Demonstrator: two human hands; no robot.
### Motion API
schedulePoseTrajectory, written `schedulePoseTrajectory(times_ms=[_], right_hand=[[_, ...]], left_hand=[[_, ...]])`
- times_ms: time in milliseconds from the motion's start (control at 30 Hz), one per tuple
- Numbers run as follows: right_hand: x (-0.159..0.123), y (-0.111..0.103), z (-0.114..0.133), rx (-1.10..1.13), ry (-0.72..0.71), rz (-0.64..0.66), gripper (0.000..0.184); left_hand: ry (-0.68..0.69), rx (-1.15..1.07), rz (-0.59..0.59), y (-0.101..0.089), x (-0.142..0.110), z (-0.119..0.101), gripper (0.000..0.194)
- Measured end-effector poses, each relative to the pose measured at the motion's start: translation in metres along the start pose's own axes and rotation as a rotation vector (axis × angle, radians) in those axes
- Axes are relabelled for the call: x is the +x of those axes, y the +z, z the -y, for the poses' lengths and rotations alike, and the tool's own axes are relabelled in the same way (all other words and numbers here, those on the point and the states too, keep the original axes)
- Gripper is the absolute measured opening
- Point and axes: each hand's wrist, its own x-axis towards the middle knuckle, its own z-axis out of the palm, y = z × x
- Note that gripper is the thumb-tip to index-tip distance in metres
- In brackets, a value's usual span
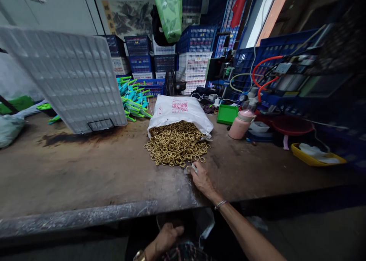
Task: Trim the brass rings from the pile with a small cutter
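Right of the white sack [180, 110], its red print illegible, stands a pink cylindrical bottle [240, 125]. Golden rings [175, 148] spill frontward; right hand [202, 178] pinches a pale piece [195, 168]; left hand [168, 235]: grip unclear.

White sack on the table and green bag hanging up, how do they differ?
The white sack lies on the table; the green bag hangs clear of it. The sack carries red print, while the bag has a leaf pattern. Gold-coloured rings spill from the sack's open mouth; none spill from the bag. Both are bags.
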Motion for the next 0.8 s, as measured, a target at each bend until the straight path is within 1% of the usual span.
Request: schedulePoseTrajectory(times_ms=[33, 67, 100, 133, 167, 200, 300, 333, 367, 400, 467, 567, 633, 700, 800], right_hand=[[-0.007, 0.000, 0.003, 0.063, -0.032, 0.011, 0.017], [-0.014, -0.001, 0.007, 0.117, -0.060, 0.021, 0.018], [-0.021, -0.002, 0.011, 0.162, -0.086, 0.032, 0.019], [-0.028, -0.003, 0.015, 0.198, -0.107, 0.045, 0.019], [-0.034, -0.005, 0.019, 0.229, -0.123, 0.061, 0.019], [-0.040, -0.007, 0.022, 0.253, -0.136, 0.076, 0.019], [-0.052, -0.011, 0.030, 0.294, -0.174, 0.107, 0.018], [-0.055, -0.012, 0.032, 0.300, -0.191, 0.115, 0.018], [-0.057, -0.012, 0.033, 0.299, -0.210, 0.125, 0.018], [-0.058, -0.012, 0.034, 0.293, -0.231, 0.136, 0.018], [-0.061, -0.010, 0.036, 0.281, -0.271, 0.161, 0.017], [-0.064, -0.005, 0.039, 0.307, -0.282, 0.185, 0.016], [-0.065, -0.003, 0.041, 0.356, -0.230, 0.203, 0.017], [-0.065, -0.002, 0.042, 0.409, -0.148, 0.231, 0.018], [-0.064, -0.002, 0.043, 0.468, -0.055, 0.274, 0.022]], left_hand=[[-0.005, 0.033, 0.026, 0.001, -0.009, -0.003, 0.021], [-0.006, 0.100, 0.079, 0.001, -0.017, -0.008, 0.025], [0.021, 0.150, 0.130, 0.002, -0.026, -0.015, 0.026], [0.058, 0.151, 0.131, 0.002, -0.033, -0.023, 0.024], [0.084, 0.121, 0.105, 0.002, -0.038, -0.033, 0.024], [0.105, 0.081, 0.045, 0.001, -0.041, -0.042, 0.025], [0.148, -0.014, -0.226, -0.004, -0.038, -0.063, 0.032], [0.165, -0.042, -0.284, -0.006, -0.035, -0.068, 0.036], [0.184, -0.067, -0.314, -0.008, -0.030, -0.072, 0.040], [0.197, -0.091, -0.316, -0.009, -0.026, -0.075, 0.044], [0.205, -0.128, -0.270, -0.011, -0.019, -0.077, 0.045], [0.195, -0.159, -0.228, -0.011, -0.011, -0.075, 0.038], [0.166, -0.164, -0.234, -0.011, -0.009, -0.071, 0.035], [0.141, -0.151, -0.244, -0.011, -0.007, -0.067, 0.033], [0.142, -0.081, -0.270, -0.008, -0.007, -0.063, 0.030]])
